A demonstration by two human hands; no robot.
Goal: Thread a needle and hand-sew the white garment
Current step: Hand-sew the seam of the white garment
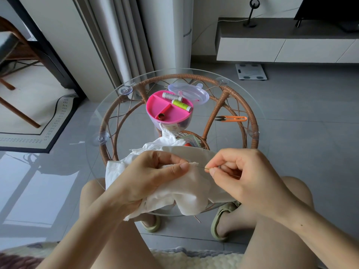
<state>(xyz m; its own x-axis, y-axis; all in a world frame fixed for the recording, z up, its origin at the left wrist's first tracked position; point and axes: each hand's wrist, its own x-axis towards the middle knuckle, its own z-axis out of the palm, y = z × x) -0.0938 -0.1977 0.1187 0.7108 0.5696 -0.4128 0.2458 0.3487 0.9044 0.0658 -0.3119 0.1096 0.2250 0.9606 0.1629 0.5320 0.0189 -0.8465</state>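
The white garment (186,189) lies bunched at the near edge of a round glass table. My left hand (147,177) grips a fold of it, thumb and fingers pinching the frayed edge. Just to the right, my right hand (244,175) pinches a thin needle (203,167) between thumb and forefinger. The needle's tip points left into the cloth edge beside my left thumb. Thread on the needle is too fine to make out.
A pink round sewing box (167,111) with grey and lime thread spools and a thimble stands mid-table, its clear lid (189,93) behind. Orange thread snips (232,118) lie to the right. The glass top (108,121) rests on a rattan frame. My knees flank the table.
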